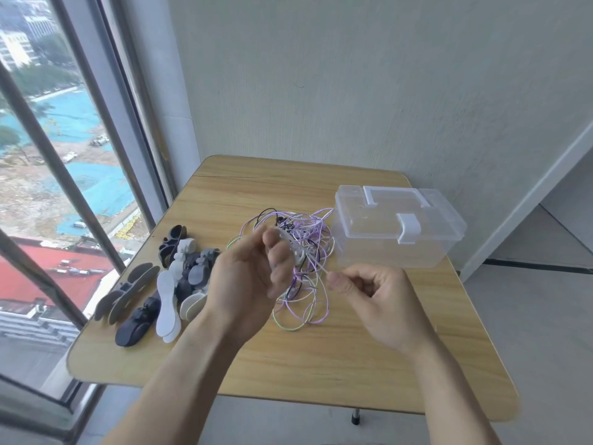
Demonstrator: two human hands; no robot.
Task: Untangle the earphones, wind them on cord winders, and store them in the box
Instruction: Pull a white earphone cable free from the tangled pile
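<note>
A tangle of earphone cords [301, 239], lilac, white, pale green and black, lies in the middle of the wooden table [288, 364]. My left hand [247, 277] is raised over the tangle and grips a pale cord winder [293, 248] between curled fingers. My right hand [369, 297] pinches a thin white cord [322, 268] that runs from the winder. A clear plastic box [394, 226] with its lid closed and white latches stands at the right of the tangle.
Several loose cord winders [167, 284], black, grey and white, lie in a heap on the table's left side near the window [57, 187]. The wall stands right behind the table. The table's front edge is near my forearms.
</note>
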